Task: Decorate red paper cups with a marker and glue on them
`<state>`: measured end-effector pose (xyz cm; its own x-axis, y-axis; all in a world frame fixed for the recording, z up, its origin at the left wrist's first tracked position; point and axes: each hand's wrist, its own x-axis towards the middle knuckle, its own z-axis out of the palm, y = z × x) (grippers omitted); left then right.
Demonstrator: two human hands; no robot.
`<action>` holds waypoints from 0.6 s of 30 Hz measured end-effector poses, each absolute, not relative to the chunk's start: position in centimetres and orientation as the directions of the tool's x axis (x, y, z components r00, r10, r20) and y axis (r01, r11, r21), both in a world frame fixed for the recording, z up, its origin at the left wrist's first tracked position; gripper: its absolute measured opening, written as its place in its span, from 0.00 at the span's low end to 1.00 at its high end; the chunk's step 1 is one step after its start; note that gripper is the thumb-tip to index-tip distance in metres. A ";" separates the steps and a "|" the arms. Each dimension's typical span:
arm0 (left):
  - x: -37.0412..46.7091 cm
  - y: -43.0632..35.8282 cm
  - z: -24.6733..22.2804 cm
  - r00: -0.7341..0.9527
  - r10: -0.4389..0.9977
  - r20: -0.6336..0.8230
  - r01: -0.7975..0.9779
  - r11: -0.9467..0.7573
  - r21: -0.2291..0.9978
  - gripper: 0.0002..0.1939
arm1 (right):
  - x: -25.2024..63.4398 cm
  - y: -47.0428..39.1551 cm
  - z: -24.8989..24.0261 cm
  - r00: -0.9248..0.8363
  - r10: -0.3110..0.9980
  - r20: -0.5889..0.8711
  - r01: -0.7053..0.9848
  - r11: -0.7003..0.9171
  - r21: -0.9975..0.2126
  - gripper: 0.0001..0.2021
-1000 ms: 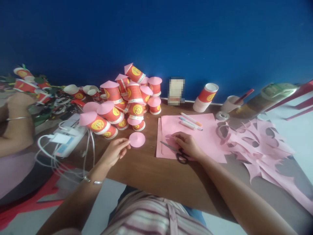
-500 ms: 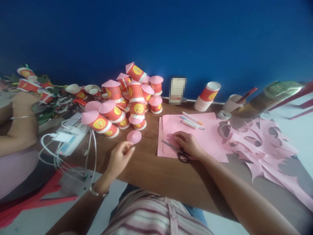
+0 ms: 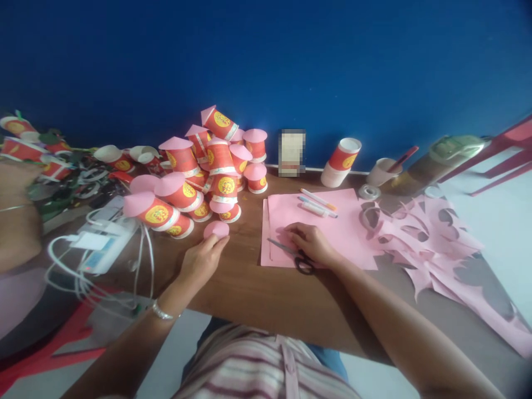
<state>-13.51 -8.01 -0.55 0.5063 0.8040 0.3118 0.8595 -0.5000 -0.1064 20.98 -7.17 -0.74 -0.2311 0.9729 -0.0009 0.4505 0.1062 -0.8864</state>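
Left hand: reaching over the table, hand with fingertips together at the near edge of a pink paper disc; cannot tell whether the edge is pinched or only touched.
Pink disc: on or just above the brown tabletop, in front of the cup pile, between it and the left hand.
Right hand: hand loosely curled, resting on pink sheets, beside black-handled scissors; underside hidden, cannot tell whether anything is gripped.
Pens: three pens, lying on the sheets beyond the right hand.
Cup pile: red paper cups with yellow emblems, many wearing pink cone tops, heaped beyond the left hand, some upright, some tilted.
Wall side: nested cups, tape roll, white cup holding a red stick, bottle.
Far right: cut pink scraps, loosely heaped.
Far left: power strip with white cables; another person's arm near more cups.
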 end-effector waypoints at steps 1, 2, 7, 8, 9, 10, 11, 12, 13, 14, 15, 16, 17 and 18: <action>-13.6 -8.0 -0.5 0.483 0.819 0.310 0.871 -0.485 -0.079 0.18 | 21.0 -7.2 -0.7 -0.231 0.973 0.002 0.451 0.109 -0.886 0.14; -13.4 -8.1 -0.5 0.466 0.830 0.306 0.878 -0.476 -0.048 0.18 | 21.0 -7.2 -0.7 -0.231 0.973 0.006 0.451 0.113 -0.885 0.14; -10.4 -9.1 0.2 0.532 0.806 0.260 0.809 -0.574 0.125 0.13 | 20.9 -7.0 -0.4 -0.236 0.972 0.006 0.478 0.121 -0.870 0.13; -9.4 -9.2 0.4 0.562 0.791 0.243 0.780 -0.604 0.162 0.13 | 20.9 -7.0 -0.2 -0.241 0.971 0.011 0.489 0.131 -0.862 0.13; -8.3 -9.2 0.7 0.595 0.767 0.240 0.745 -0.639 0.193 0.14 | 20.8 -6.9 -0.1 -0.248 0.969 0.019 0.510 0.147 -0.848 0.12; -7.2 -9.0 1.1 0.630 0.739 0.239 0.707 -0.673 0.218 0.15 | 20.7 -7.0 0.2 -0.259 0.966 0.025 0.541 0.167 -0.825 0.12; -6.2 -8.7 1.4 0.659 0.711 0.247 0.671 -0.703 0.234 0.16 | 20.6 -7.1 0.4 -0.272 0.962 0.027 0.586 0.188 -0.788 0.11; -5.2 -8.2 1.6 0.684 0.683 0.255 0.640 -0.730 0.239 0.16 | 20.4 -7.3 0.7 -0.288 0.957 0.026 0.644 0.214 -0.734 0.10; -4.3 -7.5 1.8 0.691 0.667 0.279 0.618 -0.745 0.249 0.17 | 20.2 -7.7 1.0 -0.311 0.950 0.022 0.705 0.246 -0.665 0.09; -3.5 -6.7 1.8 0.681 0.664 0.308 0.608 -0.747 0.268 0.17 | 20.0 -8.1 1.2 -0.345 0.939 0.011 0.766 0.288 -0.575 0.10; -2.7 -5.8 1.7 0.675 0.661 0.328 0.593 -0.751 0.293 0.18 | 19.7 -8.7 1.5 -0.386 0.922 0.024 0.804 0.349 -0.482 0.11; -1.9 -4.9 1.4 0.680 0.652 0.336 0.570 -0.758 0.317 0.19 | 19.4 -9.4 1.8 -0.465 0.884 0.039 0.804 0.440 -0.400 0.11; -1.2 -4.0 1.0 0.692 0.635 0.343 0.538 -0.770 0.342 0.20 | 19.2 -10.1 2.0 -0.514 0.856 0.050 0.803 0.501 -0.322 0.15; -0.5 -3.1 0.6 0.708 0.617 0.345 0.504 -0.783 0.366 0.21 | 18.9 -10.8 2.2 -0.503 0.862 0.057 0.828 0.500 -0.255 0.17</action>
